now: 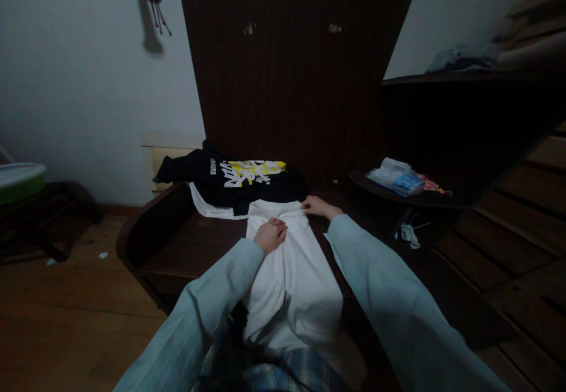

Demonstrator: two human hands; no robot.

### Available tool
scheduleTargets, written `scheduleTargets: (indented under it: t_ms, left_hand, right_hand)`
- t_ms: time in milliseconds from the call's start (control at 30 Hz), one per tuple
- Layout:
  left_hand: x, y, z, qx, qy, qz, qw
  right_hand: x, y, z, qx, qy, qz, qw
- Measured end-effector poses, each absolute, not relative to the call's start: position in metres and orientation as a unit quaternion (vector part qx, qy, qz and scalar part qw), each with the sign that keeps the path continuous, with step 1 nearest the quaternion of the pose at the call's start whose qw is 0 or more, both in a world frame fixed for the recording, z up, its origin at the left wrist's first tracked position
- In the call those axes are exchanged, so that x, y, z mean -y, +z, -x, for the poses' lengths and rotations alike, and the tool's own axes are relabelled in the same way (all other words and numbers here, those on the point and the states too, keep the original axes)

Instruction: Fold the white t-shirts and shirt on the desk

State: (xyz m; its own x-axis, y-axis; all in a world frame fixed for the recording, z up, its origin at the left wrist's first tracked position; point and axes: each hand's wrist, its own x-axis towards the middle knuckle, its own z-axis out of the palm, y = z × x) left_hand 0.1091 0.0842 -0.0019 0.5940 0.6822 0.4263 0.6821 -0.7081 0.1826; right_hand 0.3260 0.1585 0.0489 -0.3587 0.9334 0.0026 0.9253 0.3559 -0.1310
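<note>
A pair of white pants (309, 274) lies lengthwise over the dark wooden bench (177, 250), waistband at the far end, the near end by my lap. My left hand (270, 236) rests on the pants just below the waistband, fingers curled together on a fold of the cloth. At the right corner of the waistband, my right hand (322, 207) pinches the edge between thumb and fingers. Behind the pants a black garment (260, 188) with yellow and white print is spread out. White cloth (212, 208) shows under its left side.
To the right, a small dark shelf (367, 183) holds a clear plastic packet (395, 177) with blue and white contents. The bench's curved armrest (132, 227) stands at left. A green and white basin (22, 183) sits on a dark stool further left. A dark panel (292, 73) rises behind.
</note>
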Motion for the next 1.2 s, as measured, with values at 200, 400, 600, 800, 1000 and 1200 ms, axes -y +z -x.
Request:
scheduleTargets:
  t_ms: [200, 400, 600, 800, 1000, 1200]
  left_hand:
    - [-0.083, 0.000, -0.109, -0.378, 0.239, -0.894, -0.005]
    - [-0.083, -0.001, -0.109, -0.380, 0.247, -0.891, -0.007]
    - [-0.086, -0.003, -0.109, -0.379, 0.241, -0.893, -0.004]
    - [-0.086, -0.003, -0.109, -0.383, 0.251, -0.888, 0.031]
    - [-0.085, 0.012, -0.076, -0.549, 0.299, -0.780, 0.039]
    - [-0.114, 0.017, -0.033, -0.701, 0.232, -0.643, 0.203]
  right_hand:
    - [-0.156, 0.051, -0.315, 0.779, -0.001, 0.626, 0.049]
    - [-0.143, 0.043, -0.293, 0.737, -0.042, 0.671, 0.063]
    - [-0.118, 0.046, -0.285, 0.707, -0.075, 0.686, 0.156]
    - [-0.085, 0.033, -0.287, 0.704, 0.036, 0.702, 0.100]
    - [-0.087, 0.017, -0.307, 0.655, 0.074, 0.735, 0.158]
    - [-0.108, 0.012, -0.313, 0.602, 0.287, 0.699, 0.260]
